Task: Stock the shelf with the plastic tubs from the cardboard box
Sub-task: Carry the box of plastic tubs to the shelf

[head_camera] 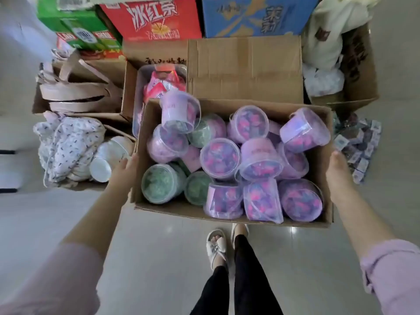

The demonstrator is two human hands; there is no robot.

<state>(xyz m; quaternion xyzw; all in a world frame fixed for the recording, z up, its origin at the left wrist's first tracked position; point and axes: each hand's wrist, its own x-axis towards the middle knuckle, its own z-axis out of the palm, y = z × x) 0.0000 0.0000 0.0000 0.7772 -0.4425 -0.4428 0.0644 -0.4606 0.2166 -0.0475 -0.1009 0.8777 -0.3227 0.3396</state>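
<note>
Carry step, I think. Left hand (123, 165) grips left side of cardboard box (163, 207), right hand (338, 164) grips right side; fingertips hidden. Purple and green plastic tubs (220, 158) piled inside. No shelf seen. Next: find shelf, keep box level.

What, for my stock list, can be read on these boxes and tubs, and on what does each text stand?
"冰红茶": large white characters on the red carton; the yellow line beneath is blurred.
"茉莉", probably: dark characters on the blue carton.
Green carton: label blurred.
Brown flap: dark handwriting, unreadable.
Tubs in the cardboard box: pink label print, too blurred.
Packets on the floor: too small.
</note>
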